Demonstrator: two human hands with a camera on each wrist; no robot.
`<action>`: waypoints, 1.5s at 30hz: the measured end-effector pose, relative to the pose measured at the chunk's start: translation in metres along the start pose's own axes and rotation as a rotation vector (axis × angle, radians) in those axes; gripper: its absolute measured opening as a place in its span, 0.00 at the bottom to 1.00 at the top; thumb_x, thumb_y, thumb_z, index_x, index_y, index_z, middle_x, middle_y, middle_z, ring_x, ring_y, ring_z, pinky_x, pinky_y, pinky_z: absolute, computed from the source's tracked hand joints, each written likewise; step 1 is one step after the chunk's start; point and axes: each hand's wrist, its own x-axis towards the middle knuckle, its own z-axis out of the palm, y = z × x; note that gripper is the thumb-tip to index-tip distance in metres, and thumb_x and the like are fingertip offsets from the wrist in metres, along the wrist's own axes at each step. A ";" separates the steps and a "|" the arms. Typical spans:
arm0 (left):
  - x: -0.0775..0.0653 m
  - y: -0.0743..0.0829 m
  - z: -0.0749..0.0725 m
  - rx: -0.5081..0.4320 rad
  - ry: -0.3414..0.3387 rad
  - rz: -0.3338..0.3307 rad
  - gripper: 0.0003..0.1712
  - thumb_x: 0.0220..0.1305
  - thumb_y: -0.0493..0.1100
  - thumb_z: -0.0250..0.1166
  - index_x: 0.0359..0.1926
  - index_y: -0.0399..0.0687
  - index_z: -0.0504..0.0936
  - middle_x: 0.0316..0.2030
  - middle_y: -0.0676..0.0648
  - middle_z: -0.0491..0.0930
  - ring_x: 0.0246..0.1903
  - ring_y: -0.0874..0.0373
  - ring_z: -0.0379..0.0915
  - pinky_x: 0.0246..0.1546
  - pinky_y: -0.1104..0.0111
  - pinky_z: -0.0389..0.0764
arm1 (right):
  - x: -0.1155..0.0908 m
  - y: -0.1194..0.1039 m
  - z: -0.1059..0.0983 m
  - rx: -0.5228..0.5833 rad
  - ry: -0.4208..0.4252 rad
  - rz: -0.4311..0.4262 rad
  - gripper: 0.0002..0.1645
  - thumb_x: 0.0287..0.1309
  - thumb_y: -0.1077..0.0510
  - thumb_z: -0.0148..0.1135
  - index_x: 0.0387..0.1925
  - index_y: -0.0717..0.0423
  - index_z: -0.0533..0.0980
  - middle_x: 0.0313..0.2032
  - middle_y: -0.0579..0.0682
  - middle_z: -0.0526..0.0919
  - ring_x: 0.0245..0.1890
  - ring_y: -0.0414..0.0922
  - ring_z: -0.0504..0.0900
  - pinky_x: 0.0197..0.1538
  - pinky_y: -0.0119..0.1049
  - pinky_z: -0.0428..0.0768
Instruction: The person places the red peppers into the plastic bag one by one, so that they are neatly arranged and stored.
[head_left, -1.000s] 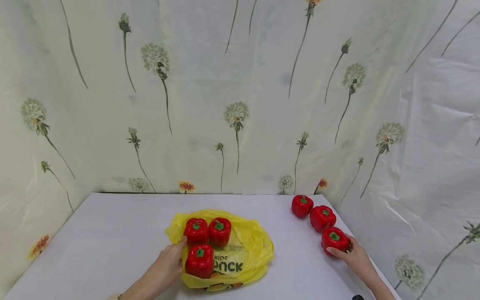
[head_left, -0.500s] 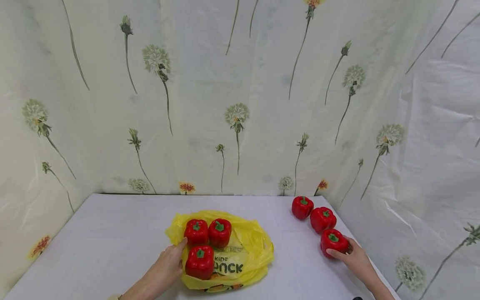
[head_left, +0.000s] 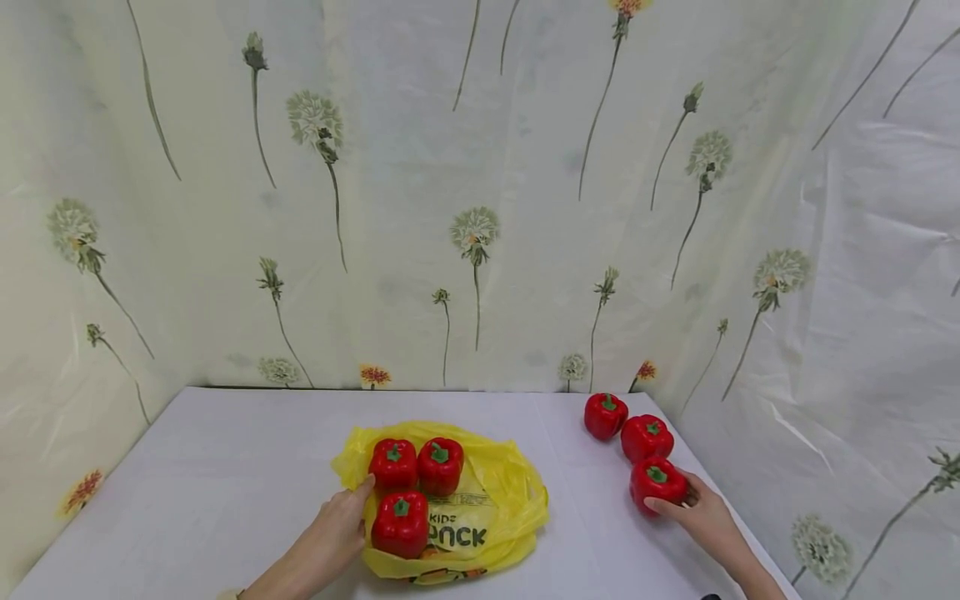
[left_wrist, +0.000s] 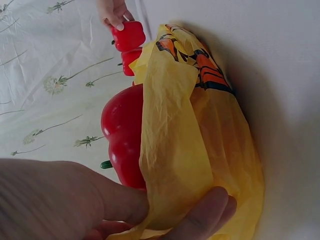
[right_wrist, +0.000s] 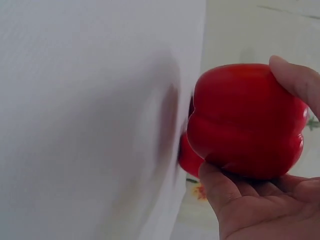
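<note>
My left hand point(head_left: 341, 518) pinches the left edge of a yellow plastic bag point(head_left: 517, 496) between thumb and fingers. In the left wrist view the bag's film point(left_wrist: 172, 135) stands up as a wall between them. Three red bell peppers with green stems lie in the bag: one at back left point(head_left: 392, 471), one beside it point(head_left: 442, 468), one in front point(head_left: 400, 533). On the right, my right hand point(head_left: 705, 517) grips another red bell pepper point(head_left: 651, 490). The right wrist view shows this bell pepper point(right_wrist: 245, 120) clear of the table, thumb on one side, fingers on the other.
Two more red bell peppers, one farther back point(head_left: 603, 418) and one nearer point(head_left: 643, 442), stand by the table's right edge. A white cloth covers the table point(head_left: 225, 475). Behind and beside it hangs a dandelion-print curtain point(head_left: 405, 192).
My right hand has shifted the gripped bell pepper slightly left, toward the bag. The left hand, bag and other bell peppers stay in place.
</note>
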 end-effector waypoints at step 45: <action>-0.001 0.001 -0.001 -0.020 0.007 0.018 0.32 0.51 0.20 0.56 0.61 0.20 0.67 0.56 0.25 0.73 0.26 0.54 0.65 0.16 0.73 0.66 | -0.031 -0.105 0.067 0.166 -0.117 -0.246 0.56 0.35 0.42 0.79 0.66 0.55 0.65 0.60 0.59 0.74 0.59 0.59 0.74 0.45 0.45 0.84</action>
